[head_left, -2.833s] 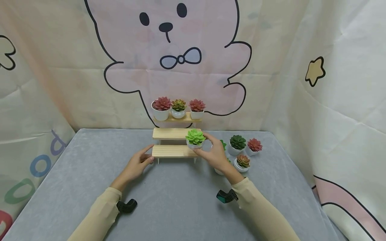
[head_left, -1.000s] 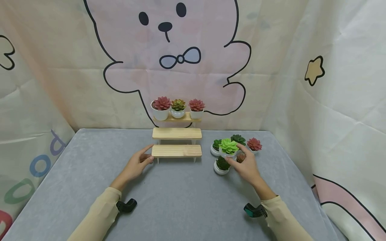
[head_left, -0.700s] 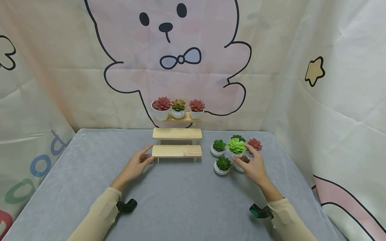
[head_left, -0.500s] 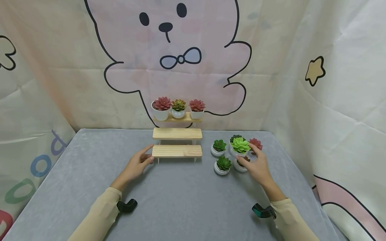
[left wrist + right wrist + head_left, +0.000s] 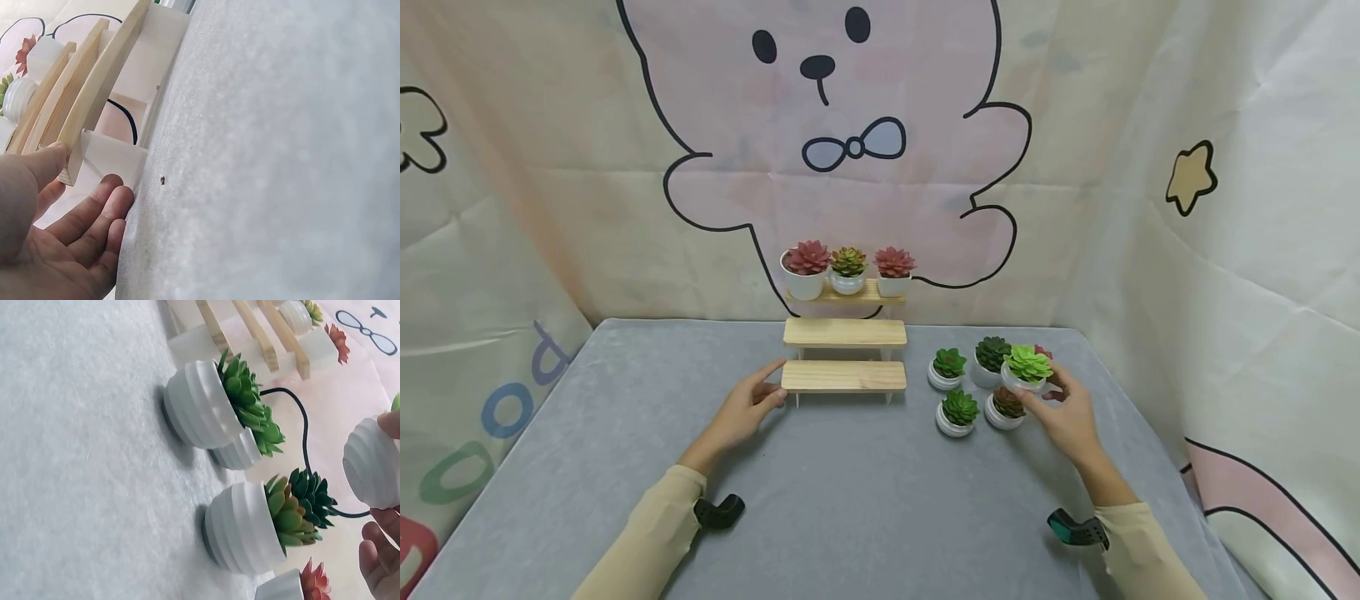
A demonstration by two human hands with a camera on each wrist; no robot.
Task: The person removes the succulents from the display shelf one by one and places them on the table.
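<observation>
In the head view a light-green succulent in a white pot (image 5: 1028,367) is pinched between the thumb and fingers of my right hand (image 5: 1070,419). The right wrist view shows its ribbed white pot (image 5: 371,464) tilted and raised off the table. My left hand (image 5: 736,417) holds the left end of the lowest step of a three-tier wooden stand (image 5: 844,377). In the left wrist view its thumb (image 5: 51,159) lies on the plank's end, with the other fingers loosely bent below. The stand's top step carries two red succulents (image 5: 807,268) and a yellow-green one (image 5: 848,271).
Several potted succulents stand right of the stand: two bright green (image 5: 946,369) (image 5: 957,412), a dark green one (image 5: 991,360), a brownish one (image 5: 1004,407), and a red one (image 5: 1042,351) mostly hidden behind the held plant. Grey cloth (image 5: 850,517) covers the table; a printed curtain (image 5: 1090,208) hangs behind.
My right hand has carried the light-green succulent from the right end of the lowest step rightward, over the potted group to its right side. The left hand stays at the stand.
</observation>
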